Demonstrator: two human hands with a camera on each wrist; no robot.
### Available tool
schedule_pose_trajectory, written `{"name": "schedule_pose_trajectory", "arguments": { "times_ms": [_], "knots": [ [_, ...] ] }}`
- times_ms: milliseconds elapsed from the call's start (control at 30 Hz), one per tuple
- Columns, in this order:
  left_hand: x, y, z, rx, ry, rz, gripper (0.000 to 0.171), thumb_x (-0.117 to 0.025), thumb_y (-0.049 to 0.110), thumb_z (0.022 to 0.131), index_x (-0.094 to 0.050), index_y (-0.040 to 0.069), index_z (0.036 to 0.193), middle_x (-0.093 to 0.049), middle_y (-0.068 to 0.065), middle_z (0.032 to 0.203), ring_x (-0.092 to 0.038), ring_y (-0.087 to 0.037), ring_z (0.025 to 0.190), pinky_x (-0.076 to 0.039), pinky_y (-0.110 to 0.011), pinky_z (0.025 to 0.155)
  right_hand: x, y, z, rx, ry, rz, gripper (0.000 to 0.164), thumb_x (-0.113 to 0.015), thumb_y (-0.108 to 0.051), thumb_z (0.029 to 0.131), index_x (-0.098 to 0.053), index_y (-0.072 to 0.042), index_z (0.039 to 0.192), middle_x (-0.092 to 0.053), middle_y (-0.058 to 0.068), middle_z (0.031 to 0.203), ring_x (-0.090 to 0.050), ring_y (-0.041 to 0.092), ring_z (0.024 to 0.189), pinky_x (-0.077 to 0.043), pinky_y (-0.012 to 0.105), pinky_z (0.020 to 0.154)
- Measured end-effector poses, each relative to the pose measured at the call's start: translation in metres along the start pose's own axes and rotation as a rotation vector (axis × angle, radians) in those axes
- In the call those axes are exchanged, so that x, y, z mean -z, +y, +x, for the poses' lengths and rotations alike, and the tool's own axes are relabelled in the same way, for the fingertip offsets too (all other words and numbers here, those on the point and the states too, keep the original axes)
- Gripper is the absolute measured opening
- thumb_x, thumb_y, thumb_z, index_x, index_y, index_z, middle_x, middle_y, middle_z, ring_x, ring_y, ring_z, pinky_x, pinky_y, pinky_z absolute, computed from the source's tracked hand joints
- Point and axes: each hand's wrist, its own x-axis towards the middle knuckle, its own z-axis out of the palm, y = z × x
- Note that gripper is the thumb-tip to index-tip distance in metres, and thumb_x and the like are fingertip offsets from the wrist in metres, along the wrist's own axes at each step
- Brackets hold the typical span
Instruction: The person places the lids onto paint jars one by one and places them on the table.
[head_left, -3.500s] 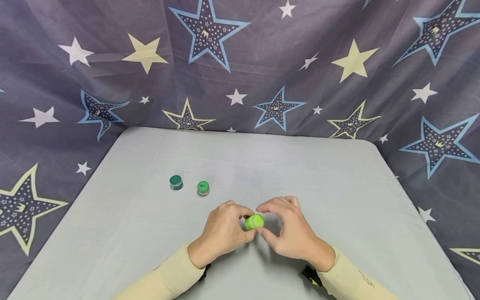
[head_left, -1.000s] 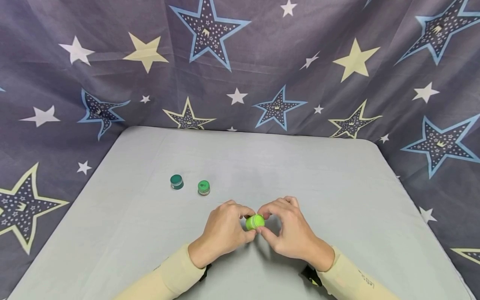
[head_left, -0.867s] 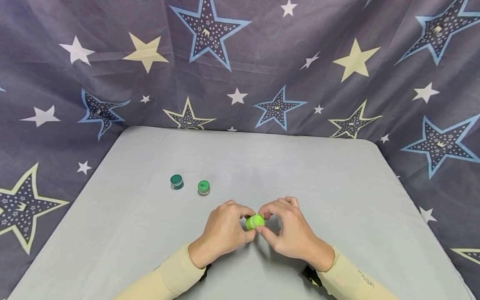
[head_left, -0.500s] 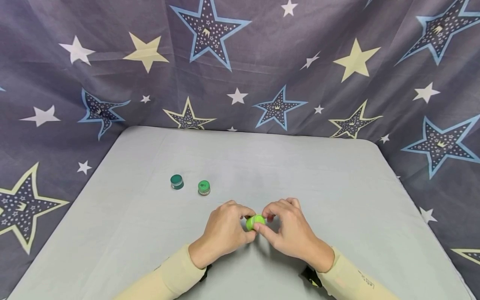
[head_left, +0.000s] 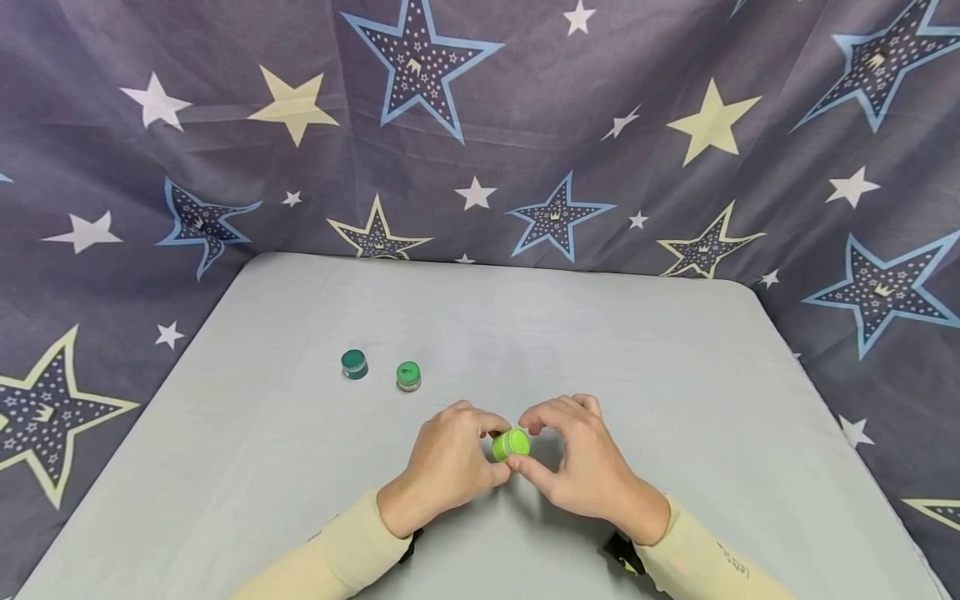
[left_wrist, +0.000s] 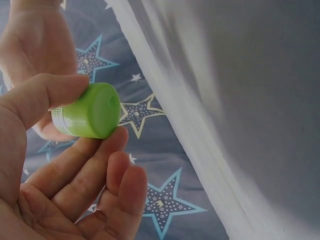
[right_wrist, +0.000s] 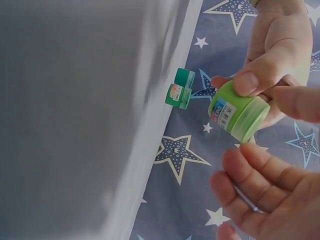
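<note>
My left hand (head_left: 448,457) grips a small light green paint jar (head_left: 510,444) by its body, thumb on one side and fingers on the other. The jar is tilted sideways, its lid toward my right hand (head_left: 587,460). In the right wrist view, the jar's printed label (right_wrist: 223,112) and translucent lid rim show. My right thumb is at the lid's near edge in the head view, while the curved index finger stands slightly off the far edge. The left wrist view shows the jar's round green end (left_wrist: 107,109).
A dark green jar (head_left: 354,364) and a mid-green jar (head_left: 408,377) stand upright on the grey-covered table (head_left: 637,350), left of and beyond my hands. Behind the table hangs a star-patterned cloth (head_left: 517,125).
Half a second ago my right thumb and fingers were on the lid, with the thumb farther across it. Since then the index finger has come off the lid. The left hand stays put.
</note>
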Motion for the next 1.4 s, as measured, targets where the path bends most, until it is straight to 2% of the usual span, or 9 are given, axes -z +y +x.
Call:
{"name": "schedule_pose_trajectory", "arguments": {
  "times_ms": [133,433,567,833,1167,1400],
  "knots": [
    [0.0002,-0.0001,-0.0002,-0.004,0.002,-0.009,0.028,-0.094,0.022,0.069,-0.083,0.017,0.094,-0.073,0.009,0.085,-0.059,-0.012,0.077,-0.046,-0.025,0.061,0.0011,-0.0007,0.0001,0.010,-0.022,0.049,0.030,-0.087,-0.023,0.079,-0.071,-0.017,0.103,-0.067,-0.012,0.097,-0.062,0.010,0.092,-0.032,0.045,0.094],
    [-0.0005,-0.0007,-0.0001,-0.012,0.008,-0.009,0.026,-0.093,0.023,0.070,-0.082,0.018,0.093,-0.073,0.010,0.083,-0.060,-0.012,0.077,-0.046,-0.025,0.061,-0.0003,-0.0008,-0.0006,0.026,-0.011,0.056,0.028,-0.088,-0.016,0.077,-0.072,-0.017,0.100,-0.065,-0.012,0.090,-0.062,0.013,0.085,-0.032,0.046,0.094],
    [-0.0005,-0.0009,0.0001,-0.014,0.006,-0.014,0.026,-0.093,0.022,0.070,-0.082,0.017,0.093,-0.073,0.009,0.085,-0.062,-0.015,0.078,-0.046,-0.025,0.062,-0.0009,-0.0006,-0.0010,0.032,-0.004,0.042,0.025,-0.087,-0.019,0.080,-0.071,-0.017,0.098,-0.064,-0.012,0.089,-0.061,0.012,0.083,-0.032,0.046,0.093],
    [-0.0004,-0.0005,0.0000,-0.018,0.014,-0.009,0.025,-0.091,0.021,0.070,-0.082,0.016,0.092,-0.073,0.008,0.084,-0.059,-0.011,0.076,-0.046,-0.025,0.061,-0.0019,0.0002,-0.0013,-0.002,0.005,-0.005,0.022,-0.086,-0.029,0.083,-0.068,-0.017,0.091,-0.065,-0.005,0.082,-0.059,0.013,0.076,-0.034,0.046,0.091],
    [0.0000,0.0000,0.0001,-0.010,0.013,-0.010,0.023,-0.091,0.019,0.070,-0.082,0.018,0.091,-0.073,0.009,0.084,-0.060,-0.012,0.077,-0.046,-0.025,0.061,-0.0043,0.0014,-0.0012,-0.019,0.036,-0.049,0.025,-0.086,-0.033,0.083,-0.066,-0.018,0.083,-0.064,-0.006,0.076,-0.057,0.013,0.071,-0.034,0.041,0.085],
    [-0.0003,-0.0004,0.0006,-0.014,0.018,-0.004,0.026,-0.092,0.019,0.068,-0.082,0.017,0.092,-0.074,0.008,0.085,-0.058,-0.010,0.076,-0.045,-0.024,0.061,-0.0030,0.0008,-0.0010,-0.018,0.027,-0.050,0.025,-0.085,-0.035,0.083,-0.068,-0.019,0.088,-0.064,-0.005,0.080,-0.056,0.009,0.074,-0.034,0.042,0.087]
  ]
}}
